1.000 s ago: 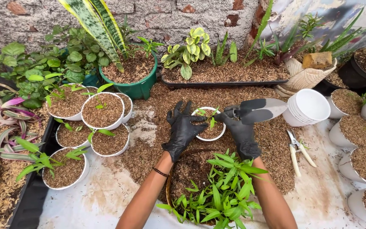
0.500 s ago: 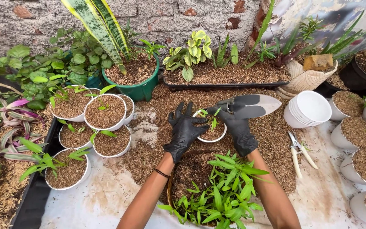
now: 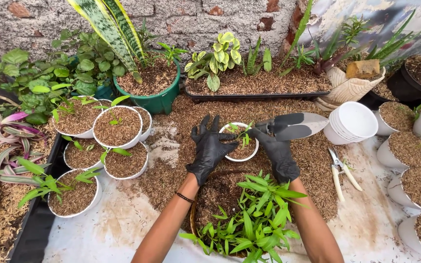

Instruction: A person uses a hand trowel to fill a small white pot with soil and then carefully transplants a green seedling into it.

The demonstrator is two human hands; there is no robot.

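Both hands, gloved in black, meet at a small white pot (image 3: 239,155) on the husk-strewn ground, between the long black planter (image 3: 257,95) by the wall and the brown basket of green shoots (image 3: 249,219) nearest the person. Largest first: that basket's leafy shoots hide its near rim, the person's right wrist and part of the forearm, and its bottom edge is cut off by the frame. The left hand (image 3: 209,148) is spread open, fingers fanned upward, its palm against the pot's left side, so that wall of the pot is hidden. The right hand (image 3: 278,151) is closed around the handle of a garden trowel (image 3: 293,125); the handle is almost wholly buried in the glove. The trowel's long axis lies nearly level, running left to right, with its grey blade pointing right toward a stack of empty white pots (image 3: 352,124) and just short of it. The seedling (image 3: 242,134) in the small pot stands upright, though its thin stem is hard to make out against the gloves. White-handled pruning shears (image 3: 343,171) lie just right of the right forearm.
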